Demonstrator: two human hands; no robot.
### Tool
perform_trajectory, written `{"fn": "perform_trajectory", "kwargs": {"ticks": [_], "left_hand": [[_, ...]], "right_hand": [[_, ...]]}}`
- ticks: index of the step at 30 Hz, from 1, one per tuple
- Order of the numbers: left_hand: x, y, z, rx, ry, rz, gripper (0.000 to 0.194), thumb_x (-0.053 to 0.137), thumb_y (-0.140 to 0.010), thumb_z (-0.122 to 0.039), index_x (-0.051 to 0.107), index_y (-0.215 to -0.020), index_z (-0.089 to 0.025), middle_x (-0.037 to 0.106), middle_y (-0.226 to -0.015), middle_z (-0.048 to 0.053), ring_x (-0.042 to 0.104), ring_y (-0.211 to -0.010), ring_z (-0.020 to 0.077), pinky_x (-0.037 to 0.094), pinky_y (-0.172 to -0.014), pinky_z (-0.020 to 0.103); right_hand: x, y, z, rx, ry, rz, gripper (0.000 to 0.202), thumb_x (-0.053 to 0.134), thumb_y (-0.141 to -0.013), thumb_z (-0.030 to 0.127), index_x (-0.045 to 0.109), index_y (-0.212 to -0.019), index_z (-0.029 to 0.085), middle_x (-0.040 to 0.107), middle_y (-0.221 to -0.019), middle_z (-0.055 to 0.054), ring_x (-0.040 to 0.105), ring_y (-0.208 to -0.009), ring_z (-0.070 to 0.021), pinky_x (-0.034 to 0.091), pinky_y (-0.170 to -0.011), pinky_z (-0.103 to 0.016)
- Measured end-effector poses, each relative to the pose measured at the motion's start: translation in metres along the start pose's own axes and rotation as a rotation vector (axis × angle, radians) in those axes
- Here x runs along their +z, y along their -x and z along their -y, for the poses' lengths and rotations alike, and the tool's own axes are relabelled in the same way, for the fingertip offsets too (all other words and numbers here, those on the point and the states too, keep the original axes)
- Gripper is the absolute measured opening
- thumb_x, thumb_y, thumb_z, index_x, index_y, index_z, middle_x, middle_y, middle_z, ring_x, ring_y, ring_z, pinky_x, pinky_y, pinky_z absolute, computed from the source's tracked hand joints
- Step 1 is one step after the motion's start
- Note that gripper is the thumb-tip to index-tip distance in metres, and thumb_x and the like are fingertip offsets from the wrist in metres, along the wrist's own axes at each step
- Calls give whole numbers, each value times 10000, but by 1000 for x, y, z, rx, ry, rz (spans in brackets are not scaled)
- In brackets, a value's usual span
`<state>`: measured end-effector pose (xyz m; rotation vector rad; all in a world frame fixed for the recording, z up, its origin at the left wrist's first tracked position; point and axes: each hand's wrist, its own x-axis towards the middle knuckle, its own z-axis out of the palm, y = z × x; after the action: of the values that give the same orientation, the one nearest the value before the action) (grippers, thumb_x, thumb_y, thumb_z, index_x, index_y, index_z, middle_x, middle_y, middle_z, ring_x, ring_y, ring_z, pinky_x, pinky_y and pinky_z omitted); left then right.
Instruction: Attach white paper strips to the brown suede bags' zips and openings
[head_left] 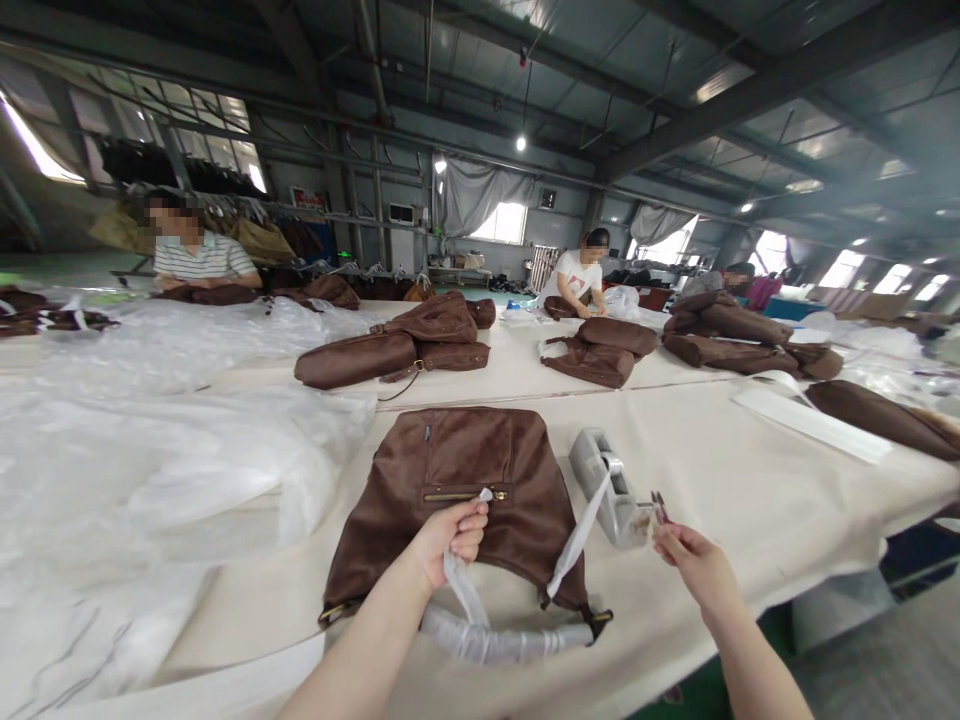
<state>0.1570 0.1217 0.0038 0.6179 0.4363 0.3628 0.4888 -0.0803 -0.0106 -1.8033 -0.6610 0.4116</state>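
Note:
A brown handbag (480,450) lies flat on the table before me, its zip pocket facing up and its handle end toward me. The handle (517,640) is wrapped in whitish film. Over the bag, my left hand (454,540) is closed round a thin white strip (466,590) that hangs down to the wrapped handle. Another white strip (585,535) rises from the handle's right side to the grey tape dispenser (611,490). Beside the dispenser, my right hand (690,555) pinches a small dark-tipped tool (659,505), which looks like thread snips.
Crumpled clear plastic bags (187,470) cover the table's left side. More brown bags (420,345) lie across the middle and at the right (735,330). A white strip of card (810,422) rests at right. Two people (202,260) (577,275) work across the table.

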Motion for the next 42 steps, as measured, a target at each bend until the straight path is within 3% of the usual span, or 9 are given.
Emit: {"fn": "perform_trajectory", "kwargs": {"ticks": [5, 8, 11, 14, 19, 24, 29, 34, 42], "left_hand": [[7, -8, 20, 173, -613, -242, 282, 498, -880, -427, 485, -752, -176, 276, -500, -102, 178, -380, 49, 160, -396, 168], [14, -8, 35, 336, -1153, -394, 236, 466, -890, -302, 553, -716, -169, 473, -572, -26, 441, -529, 113, 359, -555, 223], [19, -7, 41, 387, -1397, -454, 250, 408, -885, -201, 599, -727, -170, 613, -738, 47, 560, -748, 178, 405, -764, 289], [19, -7, 39, 344, -1429, -460, 294, 366, -899, -215, 607, -738, -168, 641, -778, 72, 579, -773, 198, 409, -796, 314], [20, -3, 33, 317, -1477, -442, 306, 346, -908, -245, 601, -760, -165, 647, -777, 82, 587, -764, 204, 424, -765, 313], [20, -1, 30, 344, -1465, -407, 275, 359, -884, -220, 610, -794, -154, 667, -819, 93, 599, -764, 199, 437, -738, 294], [17, -4, 30, 341, -1349, -377, 222, 395, -837, -153, 597, -745, -168, 665, -822, 55, 580, -784, 179, 418, -726, 265], [17, -7, 30, 268, -1067, -403, 271, 412, -860, -214, 501, -607, -182, 502, -572, -12, 459, -608, 140, 354, -626, 251], [15, 1, 23, -31, -637, -305, 303, 368, -884, -409, 431, -686, -188, 223, -484, -101, 133, -364, 58, 163, -406, 206]], "right_hand": [[-3, -5, -20, 81, -10, 18, 328, 666, -611, 513, 659, -692, 195, 691, -614, -73, 677, -605, -251, 553, -602, -339], [-11, -7, -25, 152, 134, -62, 270, 649, -604, 475, 657, -666, 213, 695, -599, -87, 685, -602, -284, 541, -574, -359], [-3, 6, -11, 99, 137, -126, 332, 641, -647, 499, 676, -783, 199, 719, -695, -98, 697, -698, -288, 538, -624, -351], [33, 30, 25, -22, 26, 5, 399, 669, -665, 530, 668, -862, 183, 707, -705, -79, 681, -692, -251, 535, -656, -327], [128, 62, 88, -104, -186, 463, 379, 693, -698, 541, 636, -776, 174, 635, -610, -30, 591, -559, -161, 483, -556, -261], [183, 68, 96, -62, -238, 721, 409, 677, -715, 530, 514, -574, 182, 493, -460, 36, 421, -418, -80, 335, -432, -205], [193, 60, 78, 36, -141, 748, 365, 663, -683, 492, 480, -571, 197, 419, -406, 73, 356, -362, -69, 252, -372, -198], [191, 57, 71, 66, -74, 757, 329, 652, -689, 454, 493, -571, 191, 420, -387, 74, 357, -355, -67, 254, -364, -192], [183, 60, 67, 140, -182, 929, 385, 712, -673, 510, 664, -811, 153, 635, -677, -12, 572, -584, -115, 460, -566, -232]]}}
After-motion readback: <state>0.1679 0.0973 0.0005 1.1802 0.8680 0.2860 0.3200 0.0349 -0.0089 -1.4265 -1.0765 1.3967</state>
